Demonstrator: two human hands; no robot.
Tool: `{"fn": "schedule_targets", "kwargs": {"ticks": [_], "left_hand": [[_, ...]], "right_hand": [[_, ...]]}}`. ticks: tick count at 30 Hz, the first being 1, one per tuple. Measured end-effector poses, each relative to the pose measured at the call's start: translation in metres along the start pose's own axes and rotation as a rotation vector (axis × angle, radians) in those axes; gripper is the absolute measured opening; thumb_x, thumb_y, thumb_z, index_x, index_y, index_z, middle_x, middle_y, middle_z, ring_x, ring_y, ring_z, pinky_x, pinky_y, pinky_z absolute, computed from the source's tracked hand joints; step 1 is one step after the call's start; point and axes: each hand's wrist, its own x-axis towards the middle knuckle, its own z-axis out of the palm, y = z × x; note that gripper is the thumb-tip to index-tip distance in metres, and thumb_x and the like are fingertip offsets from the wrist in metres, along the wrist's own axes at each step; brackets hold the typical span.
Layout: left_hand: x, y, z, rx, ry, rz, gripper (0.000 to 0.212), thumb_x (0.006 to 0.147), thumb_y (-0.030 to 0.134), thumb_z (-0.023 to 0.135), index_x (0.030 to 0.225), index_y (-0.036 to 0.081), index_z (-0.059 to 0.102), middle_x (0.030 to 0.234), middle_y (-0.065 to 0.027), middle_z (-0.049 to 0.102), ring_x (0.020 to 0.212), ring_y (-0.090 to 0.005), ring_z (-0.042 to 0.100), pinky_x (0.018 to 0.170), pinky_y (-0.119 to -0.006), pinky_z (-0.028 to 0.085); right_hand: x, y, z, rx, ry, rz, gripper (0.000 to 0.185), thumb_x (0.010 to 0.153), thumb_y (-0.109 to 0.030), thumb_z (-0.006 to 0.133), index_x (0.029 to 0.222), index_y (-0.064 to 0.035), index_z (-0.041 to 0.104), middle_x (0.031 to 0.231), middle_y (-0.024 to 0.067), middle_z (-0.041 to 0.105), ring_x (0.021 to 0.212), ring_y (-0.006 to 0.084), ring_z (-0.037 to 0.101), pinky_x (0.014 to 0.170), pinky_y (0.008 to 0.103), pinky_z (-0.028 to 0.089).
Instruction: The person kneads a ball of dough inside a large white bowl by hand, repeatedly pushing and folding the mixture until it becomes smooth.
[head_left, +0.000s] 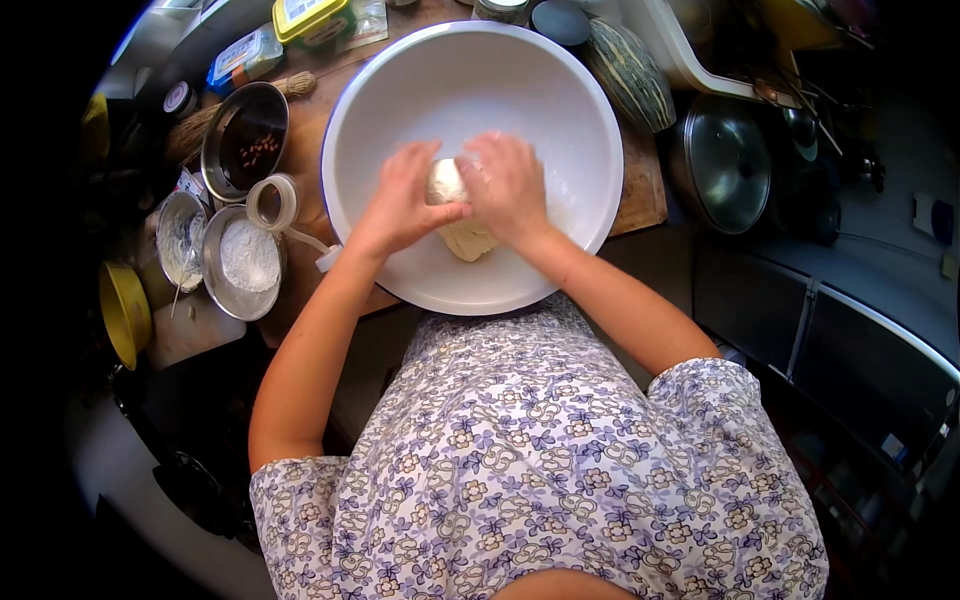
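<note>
A pale lump of dough (448, 180) is cupped between my two hands over a wide white basin with a blue rim (472, 292). My left hand (405, 199) presses the dough from the left, its thumb stretched across the front. Slightly blurred, my right hand (508, 184) curls over the right side and hides part of it. Below the hands, more dough (470, 244) shows against the basin; I cannot tell whether it joins the upper lump. Faint floury smears mark the inside wall at the right.
The basin overhangs the wooden table's (641, 184) front edge. To its left stand a bowl of white flour (250, 255), a smeared bowl (180, 251), an uncapped jar (271, 201) and a dark metal pan (225, 180). A striped squash (630, 75) lies at the back right, near a metal pot lid (726, 161).
</note>
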Motion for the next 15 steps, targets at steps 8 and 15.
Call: {"fn": "schedule_targets", "kwargs": {"ticks": [8, 15], "left_hand": [[-0.008, -0.003, 0.022, 0.425, 0.045, 0.170, 0.075, 0.075, 0.016, 0.071, 0.136, -0.005, 0.034, 0.136, -0.0282, 0.040, 0.127, -0.0417, 0.041, 0.100, -0.045, 0.040], [0.036, -0.023, 0.025, 0.271, 0.131, 0.134, 0.044, 0.073, 0.013, 0.069, 0.108, 0.000, 0.047, 0.112, -0.0226, 0.051, 0.104, -0.0393, 0.052, 0.085, -0.047, 0.047]], "right_hand": [[-0.034, 0.000, 0.054, -0.019, 0.180, 0.076, 0.041, 0.091, -0.036, 0.049, 0.121, -0.0090, 0.052, 0.127, 0.0122, 0.051, 0.124, 0.0340, 0.039, 0.108, 0.0487, 0.022], [0.015, 0.021, 0.072, -0.057, 0.265, 0.123, 0.028, 0.087, -0.037, 0.051, 0.098, -0.0138, 0.061, 0.103, 0.0044, 0.060, 0.105, 0.0266, 0.051, 0.097, 0.0446, 0.031]]}}
